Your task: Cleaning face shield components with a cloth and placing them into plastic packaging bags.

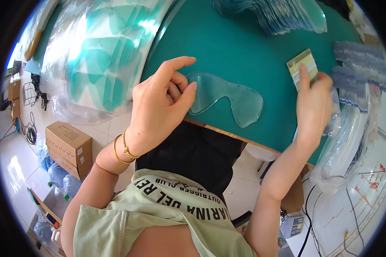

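Observation:
A clear goggle-shaped plastic lens [246, 100] lies on the green tabletop close to its front edge. My left hand [161, 96] is at the lens's left end, index finger stretched out and thumb apart from it, the other fingers curled. The thumb tip overlaps the lens rim; whether it touches cannot be made out. Over to the right, my right hand [315, 98] is on a small pale-yellow pad [299, 59] with a white strip on its face. The index finger presses on that face while the other fingers curl beside it.
Stacked clear lenses [278, 17] stand at the table's far side. A large plastic bag [103, 55] of lenses lies left. Grey-blue strips [358, 64] and a clear bag [343, 150] sit at the right. A cardboard box [68, 147] is on the floor.

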Demonstrator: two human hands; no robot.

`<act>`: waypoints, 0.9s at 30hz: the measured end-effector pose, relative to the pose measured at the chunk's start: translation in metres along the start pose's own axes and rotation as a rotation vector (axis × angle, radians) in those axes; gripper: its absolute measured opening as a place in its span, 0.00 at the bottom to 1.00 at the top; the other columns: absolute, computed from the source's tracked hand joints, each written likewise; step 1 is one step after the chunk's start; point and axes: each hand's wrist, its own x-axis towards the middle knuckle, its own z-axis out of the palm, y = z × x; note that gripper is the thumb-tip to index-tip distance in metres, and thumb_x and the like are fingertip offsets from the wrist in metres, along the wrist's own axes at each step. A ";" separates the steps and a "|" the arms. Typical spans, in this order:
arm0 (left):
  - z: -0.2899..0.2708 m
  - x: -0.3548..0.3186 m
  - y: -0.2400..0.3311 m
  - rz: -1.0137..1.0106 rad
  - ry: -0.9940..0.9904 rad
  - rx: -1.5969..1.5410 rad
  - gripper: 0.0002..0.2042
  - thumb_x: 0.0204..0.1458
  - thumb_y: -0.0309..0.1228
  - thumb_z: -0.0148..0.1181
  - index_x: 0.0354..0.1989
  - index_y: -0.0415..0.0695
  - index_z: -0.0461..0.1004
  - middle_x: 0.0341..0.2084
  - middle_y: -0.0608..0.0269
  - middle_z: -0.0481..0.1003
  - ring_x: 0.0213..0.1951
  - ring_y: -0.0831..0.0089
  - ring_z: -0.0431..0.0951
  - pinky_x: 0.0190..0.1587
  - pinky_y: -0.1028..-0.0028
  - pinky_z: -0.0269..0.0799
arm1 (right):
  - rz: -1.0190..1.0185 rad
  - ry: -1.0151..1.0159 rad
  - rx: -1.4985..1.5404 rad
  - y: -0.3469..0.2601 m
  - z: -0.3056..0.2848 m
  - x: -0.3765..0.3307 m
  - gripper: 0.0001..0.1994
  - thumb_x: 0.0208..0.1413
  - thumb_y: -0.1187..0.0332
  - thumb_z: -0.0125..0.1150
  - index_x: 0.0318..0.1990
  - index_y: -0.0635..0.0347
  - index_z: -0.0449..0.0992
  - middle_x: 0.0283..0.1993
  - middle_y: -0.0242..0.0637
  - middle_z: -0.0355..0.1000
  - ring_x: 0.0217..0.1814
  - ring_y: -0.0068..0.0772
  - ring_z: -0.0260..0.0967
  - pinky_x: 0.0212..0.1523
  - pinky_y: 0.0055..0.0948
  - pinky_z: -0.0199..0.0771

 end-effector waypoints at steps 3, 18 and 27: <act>0.001 0.000 -0.002 0.029 0.005 -0.023 0.18 0.51 0.19 0.65 0.51 0.42 0.75 0.20 0.70 0.73 0.17 0.82 0.70 0.24 0.80 0.67 | -0.129 0.002 -0.106 0.001 0.018 0.016 0.39 0.57 0.48 0.67 0.62 0.75 0.64 0.53 0.62 0.74 0.57 0.59 0.73 0.59 0.44 0.70; -0.004 -0.002 -0.002 0.052 -0.036 -0.001 0.17 0.53 0.18 0.63 0.53 0.38 0.76 0.25 0.70 0.75 0.22 0.89 0.68 0.26 0.85 0.65 | -0.083 -0.193 0.636 -0.019 -0.017 -0.108 0.23 0.60 0.65 0.64 0.58 0.68 0.67 0.45 0.44 0.76 0.41 0.32 0.75 0.38 0.30 0.75; -0.002 -0.001 -0.003 0.042 -0.008 -0.002 0.17 0.51 0.21 0.65 0.51 0.41 0.76 0.21 0.69 0.74 0.18 0.81 0.70 0.25 0.78 0.68 | -0.063 -0.074 0.765 0.020 -0.007 -0.106 0.22 0.65 0.65 0.59 0.61 0.67 0.65 0.51 0.43 0.75 0.46 0.31 0.75 0.45 0.31 0.77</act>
